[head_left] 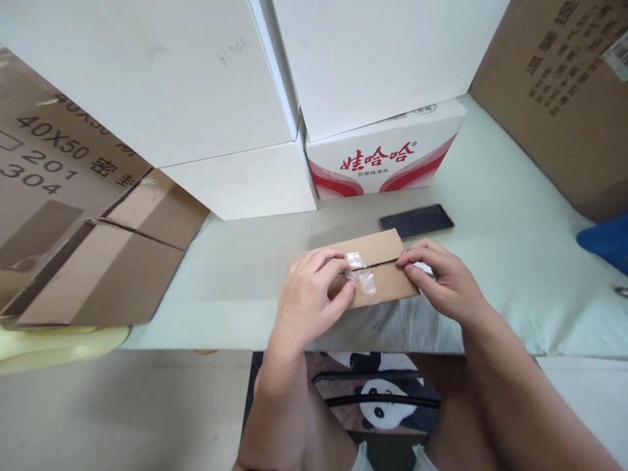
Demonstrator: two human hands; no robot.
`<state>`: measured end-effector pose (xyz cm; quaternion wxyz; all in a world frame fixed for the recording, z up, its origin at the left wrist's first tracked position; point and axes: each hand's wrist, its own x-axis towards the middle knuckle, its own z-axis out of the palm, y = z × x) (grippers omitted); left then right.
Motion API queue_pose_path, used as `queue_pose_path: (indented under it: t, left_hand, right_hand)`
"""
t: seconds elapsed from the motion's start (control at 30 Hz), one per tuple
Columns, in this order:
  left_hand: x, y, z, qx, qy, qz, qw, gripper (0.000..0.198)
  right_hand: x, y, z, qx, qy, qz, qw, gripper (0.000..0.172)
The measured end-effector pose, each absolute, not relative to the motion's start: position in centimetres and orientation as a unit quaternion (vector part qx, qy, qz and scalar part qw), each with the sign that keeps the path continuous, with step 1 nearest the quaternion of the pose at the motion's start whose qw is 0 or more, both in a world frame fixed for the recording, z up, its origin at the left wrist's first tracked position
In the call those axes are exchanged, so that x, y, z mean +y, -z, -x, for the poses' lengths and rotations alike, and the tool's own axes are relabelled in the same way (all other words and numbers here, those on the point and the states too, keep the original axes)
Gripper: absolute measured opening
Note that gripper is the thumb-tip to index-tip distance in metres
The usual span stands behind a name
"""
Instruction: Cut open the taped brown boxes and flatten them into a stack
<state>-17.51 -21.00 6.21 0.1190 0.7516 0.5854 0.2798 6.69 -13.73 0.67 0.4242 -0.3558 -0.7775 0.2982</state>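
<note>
A small brown cardboard box point(380, 252) lies on the pale green surface point(235, 281) in front of me, its two top flaps meeting at a seam. A crumpled strip of clear tape point(362, 271) sits across that seam. My left hand point(311, 297) rests on the box's left part, thumb and fingers pinched at the tape's lower end. My right hand point(444, 278) presses on the box's right edge with curled fingers, its fingertips at the seam.
A black phone point(417, 220) lies just behind the box. White cartons point(206, 98) and a red-and-white printed carton point(387, 154) stand at the back. Large brown cartons sit at the left point(73, 216) and far right point(569, 85). A blue object point(608, 239) is at the right edge.
</note>
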Motion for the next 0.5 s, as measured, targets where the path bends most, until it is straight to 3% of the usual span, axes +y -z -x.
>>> queue_pose_path:
  t: [0.5]
  left_hand:
    - [-21.8,-5.9,19.0,0.504,-0.498,-0.694,0.122,0.015]
  right_hand:
    - [-13.7,0.0,-6.3,-0.762,-0.27,0.378,0.451,0.022]
